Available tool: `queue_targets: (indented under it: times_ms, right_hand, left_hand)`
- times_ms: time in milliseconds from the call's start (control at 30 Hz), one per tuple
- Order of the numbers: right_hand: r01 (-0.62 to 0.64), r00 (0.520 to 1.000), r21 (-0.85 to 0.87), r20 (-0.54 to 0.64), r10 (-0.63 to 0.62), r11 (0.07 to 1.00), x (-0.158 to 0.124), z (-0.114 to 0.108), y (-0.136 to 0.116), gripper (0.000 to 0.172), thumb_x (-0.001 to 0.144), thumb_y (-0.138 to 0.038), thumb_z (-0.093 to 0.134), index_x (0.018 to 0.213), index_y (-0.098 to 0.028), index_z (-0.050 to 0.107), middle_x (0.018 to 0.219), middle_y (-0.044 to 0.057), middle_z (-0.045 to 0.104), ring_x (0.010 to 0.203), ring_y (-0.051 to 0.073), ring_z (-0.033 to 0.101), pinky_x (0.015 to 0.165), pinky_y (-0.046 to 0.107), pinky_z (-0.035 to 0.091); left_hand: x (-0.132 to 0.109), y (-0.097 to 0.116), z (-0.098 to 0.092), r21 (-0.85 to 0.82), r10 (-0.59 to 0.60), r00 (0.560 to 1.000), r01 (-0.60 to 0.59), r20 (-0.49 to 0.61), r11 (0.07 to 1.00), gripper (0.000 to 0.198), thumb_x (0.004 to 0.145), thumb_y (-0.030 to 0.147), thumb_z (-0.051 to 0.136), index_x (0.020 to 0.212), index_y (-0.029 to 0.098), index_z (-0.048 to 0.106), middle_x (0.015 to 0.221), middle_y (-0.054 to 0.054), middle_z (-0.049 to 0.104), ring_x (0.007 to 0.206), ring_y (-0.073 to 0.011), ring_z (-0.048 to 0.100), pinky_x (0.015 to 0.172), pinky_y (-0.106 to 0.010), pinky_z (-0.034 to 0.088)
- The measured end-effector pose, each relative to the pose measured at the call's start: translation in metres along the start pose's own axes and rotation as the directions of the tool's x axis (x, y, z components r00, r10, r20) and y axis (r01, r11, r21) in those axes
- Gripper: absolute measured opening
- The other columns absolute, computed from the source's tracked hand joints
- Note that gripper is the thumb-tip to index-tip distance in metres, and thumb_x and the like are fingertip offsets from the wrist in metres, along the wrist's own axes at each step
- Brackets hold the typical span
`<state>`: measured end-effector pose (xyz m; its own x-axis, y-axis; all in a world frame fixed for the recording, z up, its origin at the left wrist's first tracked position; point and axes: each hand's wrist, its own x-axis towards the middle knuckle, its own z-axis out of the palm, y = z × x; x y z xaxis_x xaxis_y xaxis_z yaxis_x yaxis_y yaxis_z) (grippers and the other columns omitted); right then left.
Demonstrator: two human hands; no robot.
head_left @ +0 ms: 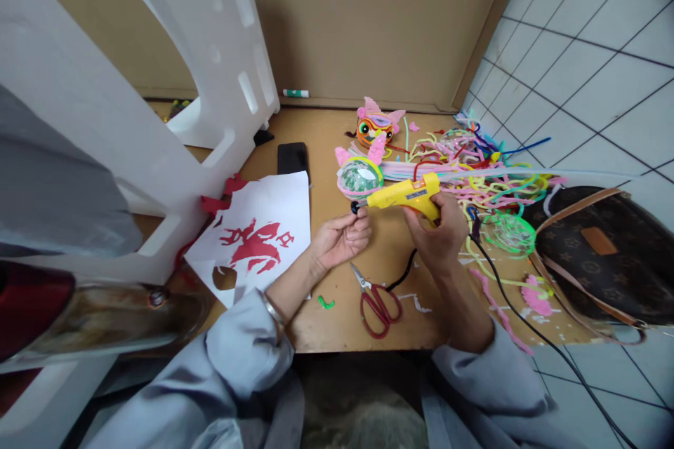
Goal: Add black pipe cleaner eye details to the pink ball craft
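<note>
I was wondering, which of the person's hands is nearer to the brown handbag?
Right. The right hand, gripping the yellow glue gun, lies across a tangle of pipe cleaners from the handbag. The left hand is farther off, at the gun's nozzle.

This is looking like a makeshift craft corner. A low board on white floor tiles is carrying heaped pipe cleaners and scissors. A glue gun is being held above.

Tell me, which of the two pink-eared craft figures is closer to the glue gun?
The green-and-white round one, just behind the tip of the yellow glue gun. The orange one with big eyes stands farther back, near the cardboard wall.
</note>
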<state>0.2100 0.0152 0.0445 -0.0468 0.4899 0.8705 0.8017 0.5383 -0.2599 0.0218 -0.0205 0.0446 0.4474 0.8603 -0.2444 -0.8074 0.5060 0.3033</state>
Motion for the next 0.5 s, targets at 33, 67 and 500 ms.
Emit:
queue_targets:
  times_ms: [33, 67, 500]
  right_hand:
    - [0.001, 1.000, -0.002, 0.009, -0.001, 1.000, 0.0000, -0.0001, 0.0003, 0.025, 0.077, -0.036, 0.067, 0.090, -0.021, 0.052, 0.080, 0.003, 0.064, 0.069, 0.018, 0.059, 0.061, 0.030, 0.045]
    - [-0.001, 1.000, -0.003, 0.020, 0.001, 1.000, 0.0000, -0.0003, 0.0006, 0.024, 0.077, -0.036, 0.067, 0.090, -0.021, 0.052, 0.080, 0.003, 0.064, 0.069, 0.018, 0.059, 0.061, 0.030, 0.045]
    - [0.035, 0.999, 0.015, 0.033, -0.036, 0.999, -0.0009, -0.0005, 0.0030, 0.024, 0.079, -0.036, 0.065, 0.092, -0.021, 0.052, 0.080, 0.004, 0.064, 0.071, 0.019, 0.061, 0.062, 0.031, 0.046]
  left_hand:
    - [0.0002, 0.0000, -0.0004, 0.000, 0.001, 1.000, -0.001, 0.004, 1.000, 0.025, 0.092, 0.010, 0.033, 0.076, 0.012, 0.051, 0.063, 0.003, 0.031, 0.043, -0.0037, 0.031, 0.039, -0.011, 0.028]
    - [0.0004, 0.0000, -0.0008, -0.001, 0.001, 1.000, -0.001, 0.005, 1.000, 0.025, 0.092, 0.010, 0.032, 0.076, 0.012, 0.051, 0.063, 0.003, 0.031, 0.043, -0.0037, 0.031, 0.039, -0.011, 0.028]
    - [0.0019, -0.0002, -0.0044, -0.012, -0.007, 1.000, 0.007, 0.009, 1.000, 0.021, 0.091, 0.009, 0.035, 0.077, 0.012, 0.051, 0.063, 0.003, 0.032, 0.044, -0.0041, 0.032, 0.040, -0.012, 0.028]
